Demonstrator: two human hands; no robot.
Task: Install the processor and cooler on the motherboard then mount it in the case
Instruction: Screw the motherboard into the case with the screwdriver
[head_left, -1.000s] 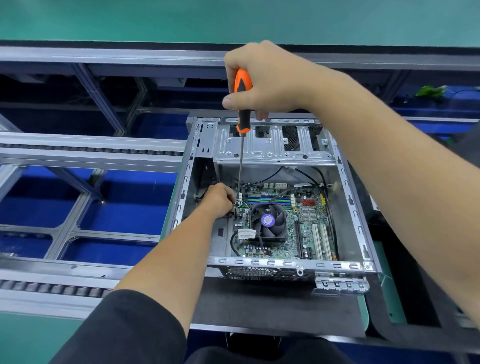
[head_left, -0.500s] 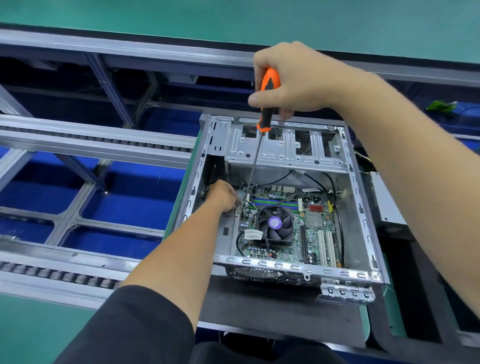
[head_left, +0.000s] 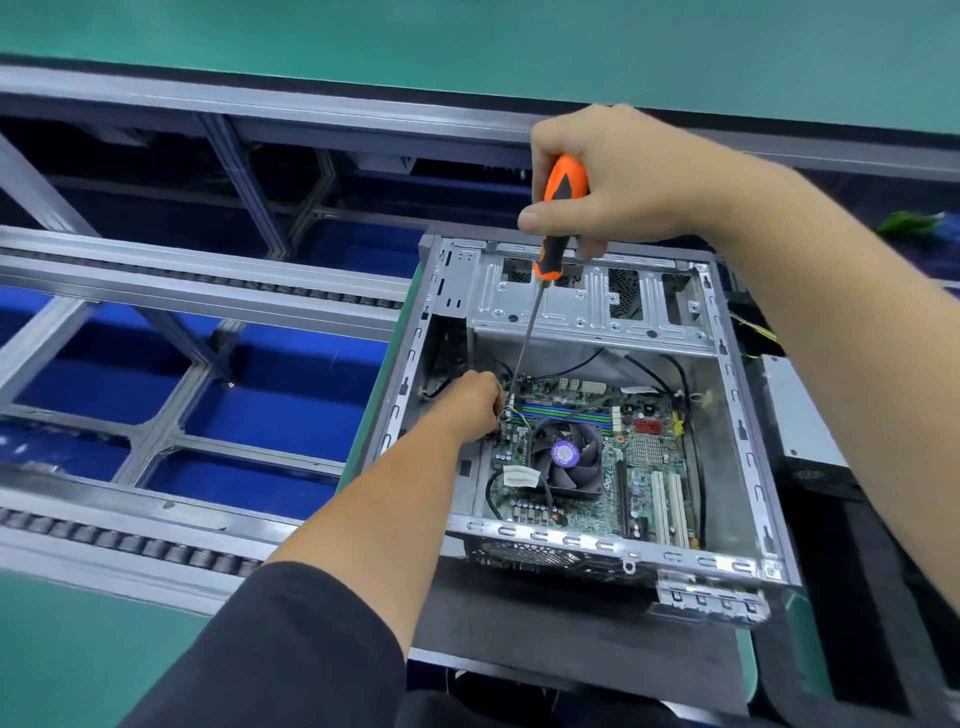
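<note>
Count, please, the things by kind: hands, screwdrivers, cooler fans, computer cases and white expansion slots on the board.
Hands: 2, the left hand and the right hand
Screwdrivers: 1, the orange screwdriver
Cooler fans: 1, the cooler fan
Computer cases: 1, the case
White slots: 2, the white slots
Total: 7

Right hand (head_left: 618, 182) raised, fingers curled in a grip, left hand (head_left: 470, 402) reaching down, seemingly pinching

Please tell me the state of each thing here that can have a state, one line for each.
case: open, side panel off
motherboard: lying inside the case
cooler: sitting on the motherboard
screwdriver: gripped, tip down at the board's corner
right hand: gripping the screwdriver
left hand: at the screwdriver's tip
</note>
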